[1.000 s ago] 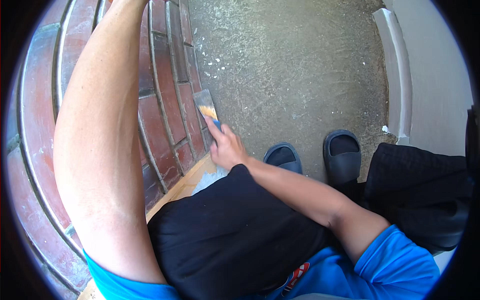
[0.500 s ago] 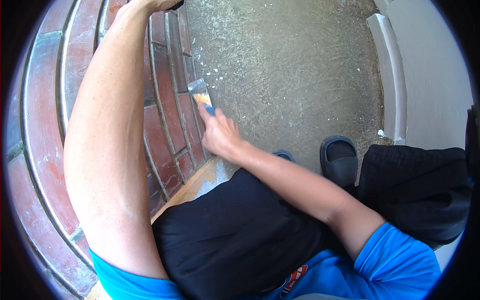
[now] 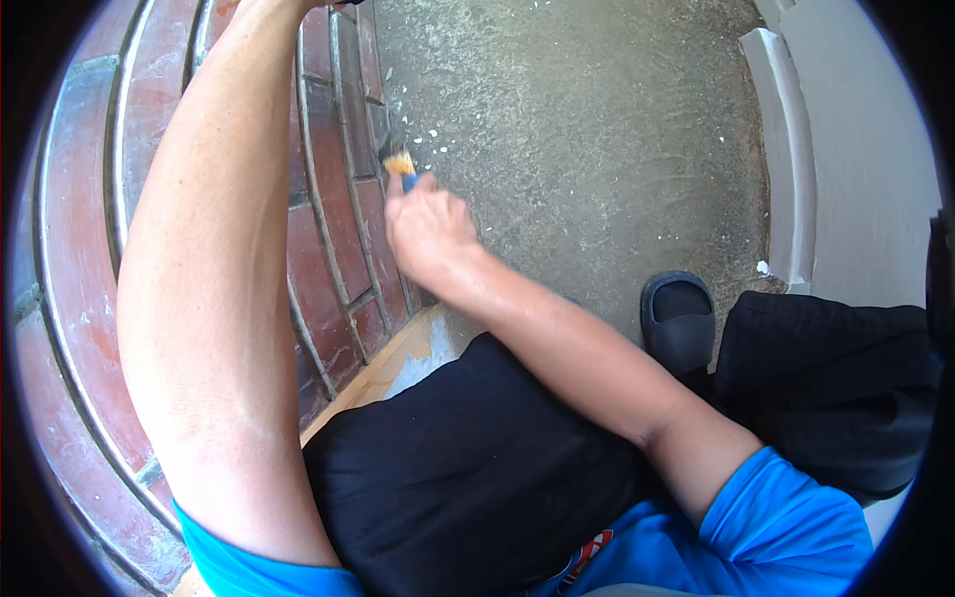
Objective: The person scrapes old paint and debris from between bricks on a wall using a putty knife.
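My right hand [image 3: 430, 231] is closed around the blue handle of a scraper [image 3: 400, 162]. The scraper's blade is smeared by motion and lies along the seam where the brick wall [image 3: 333, 229] meets the concrete floor [image 3: 577, 149]. Just past the blade, several small white flakes [image 3: 418, 140] are scattered on the floor. My left arm [image 3: 214, 249] stretches far forward along the wall. The left hand is mostly cut off by the top edge, its fingers hidden; a bit of something black shows beside it.
On the right, a pale moulding [image 3: 786, 159] runs along the foot of a grey wall [image 3: 860, 129]. A dark slide sandal [image 3: 678, 318] is on my foot. My black-clothed knee [image 3: 468, 448] is close to a wooden strip [image 3: 383, 368] below the bricks.
My right hand and the scraper have shifted slightly up and left in the picture, with the hand turned more upright. The left arm has slid slightly farther forward.
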A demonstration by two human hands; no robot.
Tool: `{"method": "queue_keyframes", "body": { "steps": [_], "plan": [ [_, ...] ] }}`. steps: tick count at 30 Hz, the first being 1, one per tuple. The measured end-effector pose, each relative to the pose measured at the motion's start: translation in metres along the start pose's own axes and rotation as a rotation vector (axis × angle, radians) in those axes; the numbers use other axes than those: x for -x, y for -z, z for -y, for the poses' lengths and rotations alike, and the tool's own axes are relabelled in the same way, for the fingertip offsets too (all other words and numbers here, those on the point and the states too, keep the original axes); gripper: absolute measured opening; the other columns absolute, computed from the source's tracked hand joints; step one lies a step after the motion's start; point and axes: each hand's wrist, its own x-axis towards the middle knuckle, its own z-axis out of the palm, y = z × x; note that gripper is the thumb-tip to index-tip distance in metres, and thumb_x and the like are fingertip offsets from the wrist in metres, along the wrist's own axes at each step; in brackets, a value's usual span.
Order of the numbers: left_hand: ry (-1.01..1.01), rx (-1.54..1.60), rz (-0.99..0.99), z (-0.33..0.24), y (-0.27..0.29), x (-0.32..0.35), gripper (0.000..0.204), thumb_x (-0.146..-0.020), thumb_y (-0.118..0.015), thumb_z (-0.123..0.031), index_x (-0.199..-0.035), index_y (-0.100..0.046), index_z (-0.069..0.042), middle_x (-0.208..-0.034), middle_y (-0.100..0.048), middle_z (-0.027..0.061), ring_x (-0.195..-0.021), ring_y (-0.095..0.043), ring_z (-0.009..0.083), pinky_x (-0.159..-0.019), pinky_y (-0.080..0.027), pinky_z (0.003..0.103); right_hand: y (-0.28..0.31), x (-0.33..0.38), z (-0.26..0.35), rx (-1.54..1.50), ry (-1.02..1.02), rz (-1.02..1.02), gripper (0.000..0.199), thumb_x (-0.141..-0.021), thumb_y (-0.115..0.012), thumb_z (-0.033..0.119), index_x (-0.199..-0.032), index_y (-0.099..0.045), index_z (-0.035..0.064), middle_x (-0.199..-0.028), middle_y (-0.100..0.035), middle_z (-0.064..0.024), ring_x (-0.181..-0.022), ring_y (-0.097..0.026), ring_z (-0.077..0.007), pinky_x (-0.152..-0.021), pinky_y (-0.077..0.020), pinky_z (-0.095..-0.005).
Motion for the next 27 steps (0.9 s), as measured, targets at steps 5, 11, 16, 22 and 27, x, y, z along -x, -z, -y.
{"method": "queue_keyframes", "body": {
  "steps": [5, 11, 16, 22, 27],
  "plan": [
    [0.06, -0.032, 0.005, -0.012, 0.002, -0.002, 0.026, -0.073, -0.062, -0.019, -0.091, -0.066, -0.001, -0.074, -0.068, 0.017, -0.07, -0.067, 0.0273, -0.068, -0.052, 0.039, 0.034, -0.061, -0.012, 0.011, -0.003, 0.019, 0.035, -0.09, -0.045, 0.006, -0.12, -0.053, -0.0103, -0.098, -0.059, -0.0322, -0.087, -0.067, -0.0415, -0.069, -0.058, -0.047],
    [0.041, -0.049, 0.001, -0.001, 0.009, 0.003, 0.025, -0.072, -0.061, -0.017, -0.091, -0.067, -0.001, -0.073, -0.068, 0.0166, -0.067, -0.067, 0.0271, -0.066, -0.053, 0.039, -0.016, 0.004, -0.015, -0.169, 0.005, -0.019, 0.055, -0.083, -0.05, 0.007, -0.134, -0.039, -0.0103, -0.098, -0.055, -0.0387, -0.084, -0.064, -0.0517, -0.07, -0.0562, -0.0511],
    [0.133, 0.027, 0.099, -0.033, 0.009, -0.008, 0.026, -0.073, -0.059, -0.015, -0.093, -0.069, -0.002, -0.07, -0.068, 0.0141, -0.062, -0.066, 0.0237, -0.062, -0.054, 0.037, 0.028, 0.02, -0.029, -0.207, -0.177, 0.067, 0.062, -0.072, -0.055, 0.003, -0.133, -0.052, 0.0059, -0.11, -0.063, -0.0256, -0.103, -0.062, -0.0433, -0.091, -0.0487, -0.0501],
    [0.09, 0.12, 0.044, -0.048, 0.005, -0.017, 0.036, -0.075, -0.064, -0.016, -0.109, -0.066, -0.003, -0.066, -0.064, 0.0132, -0.05, -0.062, 0.02, -0.044, -0.049, 0.034, 0.104, -0.031, -0.045, 0.3, -0.114, 0.147, 0.044, -0.075, -0.06, 0.009, -0.118, -0.063, 0.0077, -0.108, -0.068, -0.0175, -0.104, -0.065, -0.0331, -0.084, -0.0539, -0.0429],
    [0.016, 0.01, 0.017, -0.064, 0.015, -0.022, 0.037, -0.076, -0.062, -0.014, -0.111, -0.067, -0.002, -0.083, -0.069, 0.0187, -0.072, -0.069, 0.0249, -0.064, -0.055, 0.038, 0.21, -0.058, -0.034, 0.799, -0.089, 0.523, 0.032, -0.075, -0.071, 0.02, -0.105, -0.073, 0.0108, -0.113, -0.069, -0.0129, -0.108, -0.065, -0.025, -0.086, -0.0547, -0.0422]
  ]
}}
